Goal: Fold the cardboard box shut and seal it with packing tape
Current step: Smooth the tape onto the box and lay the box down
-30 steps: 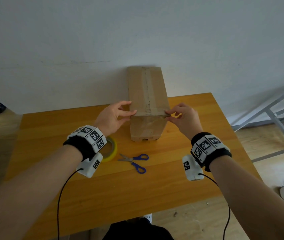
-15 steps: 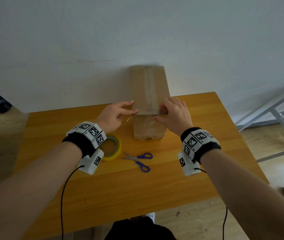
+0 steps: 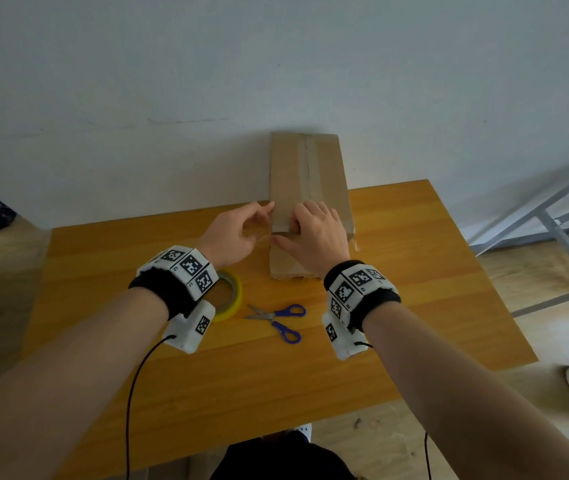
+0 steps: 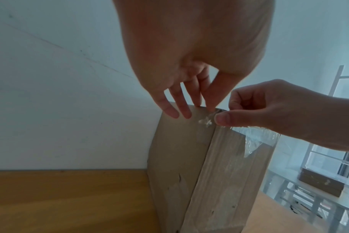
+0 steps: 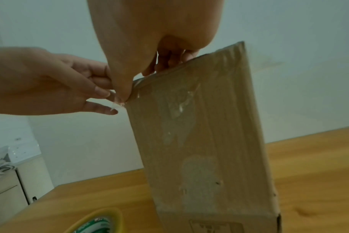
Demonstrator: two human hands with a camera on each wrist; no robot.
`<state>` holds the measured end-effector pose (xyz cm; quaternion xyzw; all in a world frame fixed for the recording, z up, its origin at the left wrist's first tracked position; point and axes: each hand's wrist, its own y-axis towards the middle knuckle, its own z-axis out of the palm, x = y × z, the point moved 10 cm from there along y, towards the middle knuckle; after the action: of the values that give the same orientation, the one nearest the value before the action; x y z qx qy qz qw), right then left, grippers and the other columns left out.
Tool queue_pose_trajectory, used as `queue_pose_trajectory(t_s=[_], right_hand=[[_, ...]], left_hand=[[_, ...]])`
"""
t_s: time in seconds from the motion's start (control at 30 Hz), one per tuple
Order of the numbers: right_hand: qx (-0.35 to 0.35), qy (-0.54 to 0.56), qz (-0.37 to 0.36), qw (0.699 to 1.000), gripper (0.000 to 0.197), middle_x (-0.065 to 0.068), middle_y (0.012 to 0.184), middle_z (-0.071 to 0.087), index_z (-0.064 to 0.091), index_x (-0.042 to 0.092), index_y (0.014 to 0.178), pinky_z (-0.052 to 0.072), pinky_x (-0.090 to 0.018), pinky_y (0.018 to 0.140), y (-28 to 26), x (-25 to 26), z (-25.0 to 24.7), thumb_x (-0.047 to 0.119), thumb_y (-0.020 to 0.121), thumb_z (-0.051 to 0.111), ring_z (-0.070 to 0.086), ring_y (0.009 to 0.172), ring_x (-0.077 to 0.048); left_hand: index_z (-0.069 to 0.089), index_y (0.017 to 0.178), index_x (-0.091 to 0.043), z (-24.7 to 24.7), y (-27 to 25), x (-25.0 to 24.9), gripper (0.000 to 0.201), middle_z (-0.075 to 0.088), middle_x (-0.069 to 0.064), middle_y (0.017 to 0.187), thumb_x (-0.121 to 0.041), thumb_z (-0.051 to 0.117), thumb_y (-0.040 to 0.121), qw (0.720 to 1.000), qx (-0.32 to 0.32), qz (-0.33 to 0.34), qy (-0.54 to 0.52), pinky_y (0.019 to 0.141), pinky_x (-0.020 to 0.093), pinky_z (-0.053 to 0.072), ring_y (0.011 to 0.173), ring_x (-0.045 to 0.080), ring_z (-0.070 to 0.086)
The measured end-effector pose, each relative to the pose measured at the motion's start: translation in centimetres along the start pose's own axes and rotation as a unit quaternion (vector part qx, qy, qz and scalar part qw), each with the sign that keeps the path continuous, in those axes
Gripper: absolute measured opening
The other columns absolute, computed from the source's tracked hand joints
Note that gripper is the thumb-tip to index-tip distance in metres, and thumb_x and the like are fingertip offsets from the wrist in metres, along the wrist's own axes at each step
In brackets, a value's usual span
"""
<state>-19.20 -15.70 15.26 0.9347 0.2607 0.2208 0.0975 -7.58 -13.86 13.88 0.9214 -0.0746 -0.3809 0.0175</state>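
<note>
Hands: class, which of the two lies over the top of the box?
The right hand: its fingers lie over the near top edge of the cardboard box. The left hand is beside the left corner, pinching the tape end.

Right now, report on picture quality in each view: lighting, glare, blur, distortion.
Head view: evenly lit and sharp, with only faint shadows on the orange wooden table. Left wrist view: backlit from the right, the left hand dark and soft; the lens bows the brown cardboard box; clear packing tape glints. Right wrist view: dim and grainy; the yellow tape roll is blurred at the bottom.
</note>
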Motion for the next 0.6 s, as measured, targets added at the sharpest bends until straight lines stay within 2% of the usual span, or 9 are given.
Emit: queue_pose_trajectory(t_s=[0.07,0.17,0.2,0.27,0.33,0.37,0.4,0.5,0.6], right_hand=[[0.005,-0.001,0.006,1.0,0.037,-0.006,0.086,0.059,0.053,0.012,0.081,0.039,-0.033,0.073,0.1,0.0,0.1,0.043,0.075,0.072,0.053,0.081,-0.025],[-0.014,0.001,0.005,1.0,0.041,-0.004,0.087,0.057,0.054,0.012,0.084,0.038,-0.031,0.072,-0.3,-0.5,-0.9,0.046,0.073,0.074,0.051,0.08,-0.022],[-0.024,0.0,0.014,1.0,0.042,-0.003,0.089,0.057,0.056,0.012,0.088,0.038,-0.03,0.074,-0.7,-1.1,-1.3,0.047,0.073,0.074,0.051,0.082,-0.02],[-0.048,0.0,0.048,0.998,0.045,-0.004,0.096,0.057,0.058,0.011,0.096,0.039,-0.03,0.078,-1.8,-3.1,-2.4,0.047,0.074,0.073,0.051,0.088,-0.02],[-0.074,0.014,0.094,0.993,0.047,-0.005,0.098,0.057,0.058,0.009,0.101,0.042,-0.031,0.081,-3.1,-5.5,-3.4,0.046,0.076,0.072,0.052,0.09,-0.02],[-0.079,0.03,0.117,0.99,0.046,-0.005,0.099,0.057,0.057,0.009,0.103,0.043,-0.031,0.082,-3.8,-6.6,-3.8,0.044,0.077,0.071,0.052,0.091,-0.02],[-0.078,0.048,0.138,0.986,0.042,-0.004,0.099,0.057,0.057,0.009,0.103,0.042,-0.03,0.082,-4.3,-7.7,-3.9,0.041,0.079,0.071,0.052,0.091,-0.019],[-0.057,0.08,0.173,0.98,0.028,-0.001,0.096,0.059,0.057,0.01,0.101,0.043,-0.027,0.075,-5.3,-9.8,-3.7,0.029,0.084,0.068,0.054,0.087,-0.017],[-0.046,0.093,0.167,0.98,0.017,-0.004,0.091,0.064,0.058,0.008,0.102,0.052,-0.037,0.071,-5.5,-10.4,-3.5,0.015,0.088,0.064,0.059,0.081,-0.019]], left_hand=[[0.059,0.11,-0.011,0.0,-0.1,-0.2,0.029,0.056,-0.002,0.131,-0.009,0.066,0.082,1.0,0.006,0.005,0.03,0.093,0.025,0.046,0.111,0.014,0.057],[0.047,0.134,-0.017,0.2,-0.4,-0.2,0.058,0.061,-0.007,0.116,-0.023,0.07,0.081,0.998,0.001,-0.003,0.057,0.094,0.026,0.044,0.105,0.006,0.054],[0.045,0.136,-0.019,0.3,-0.5,0.0,0.062,0.061,-0.009,0.115,-0.028,0.07,0.081,0.998,-0.004,-0.011,0.062,0.095,0.026,0.044,0.105,0.005,0.052],[0.053,0.126,-0.019,0.6,-0.5,0.5,0.051,0.057,-0.008,0.127,-0.034,0.069,0.079,0.996,-0.019,-0.025,0.079,0.098,0.032,0.044,0.114,0.011,0.052],[0.062,0.103,-0.016,0.7,-0.5,0.6,0.031,0.05,-0.004,0.138,-0.034,0.069,0.079,0.994,-0.042,-0.019,0.099,0.101,0.036,0.043,0.124,0.016,0.049],[0.063,0.095,-0.015,0.6,-0.4,0.5,0.024,0.05,-0.002,0.138,-0.032,0.069,0.079,0.993,-0.055,-0.014,0.105,0.099,0.035,0.044,0.123,0.017,0.05],[0.063,0.091,-0.014,0.5,-0.4,0.4,0.02,0.055,0.0,0.132,-0.03,0.068,0.08,0.992,-0.064,-0.01,0.109,0.094,0.033,0.046,0.117,0.018,0.054],[0.066,0.089,-0.012,0.6,-0.4,0.0,0.017,0.065,0.003,0.097,-0.027,0.068,0.082,0.992,-0.069,-0.008,0.105,0.075,0.028,0.051,0.087,0.017,0.06],[0.069,0.089,-0.01,0.6,-0.4,-0.1,0.015,0.069,0.005,0.085,-0.023,0.069,0.081,0.994,-0.07,-0.019,0.086,0.068,0.027,0.051,0.076,0.015,0.061]])
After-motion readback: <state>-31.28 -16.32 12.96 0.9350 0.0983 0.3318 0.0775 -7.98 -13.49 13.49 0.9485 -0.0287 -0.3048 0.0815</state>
